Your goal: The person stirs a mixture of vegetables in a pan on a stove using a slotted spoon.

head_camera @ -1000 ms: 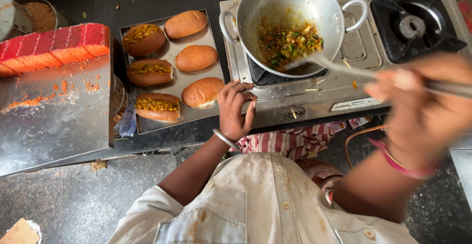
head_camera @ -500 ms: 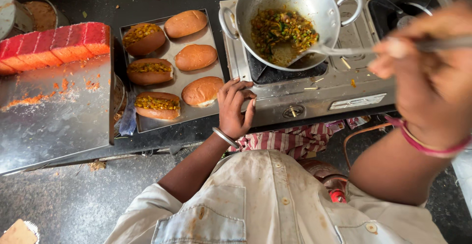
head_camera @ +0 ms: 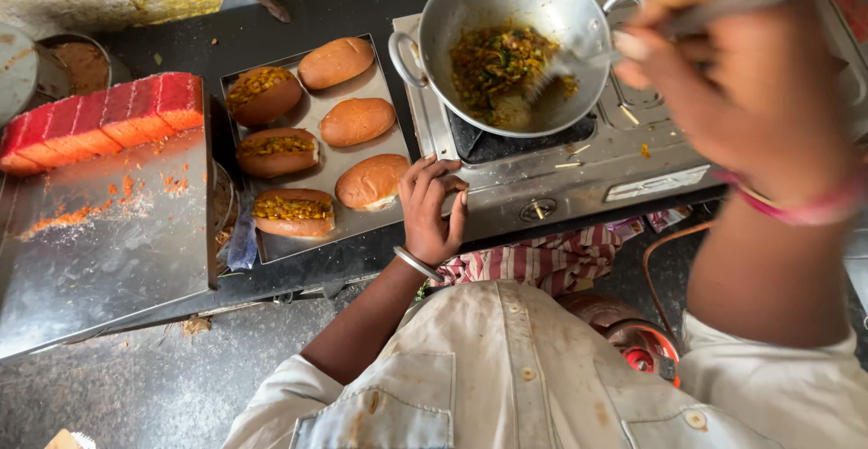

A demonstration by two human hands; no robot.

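Over the stove, my right hand (head_camera: 732, 78) grips a spatula (head_camera: 579, 56) in the wok (head_camera: 506, 47); filling could spill. My left hand (head_camera: 432, 209), fingers loosely curled and empty, rests near the hot burner (head_camera: 506, 146).

I see one label — a pale, oblong plate (head_camera: 657, 182) on my stove's (head_camera: 579, 173) front edge, right of the knob (head_camera: 537, 209) — no packages, signs or screens.
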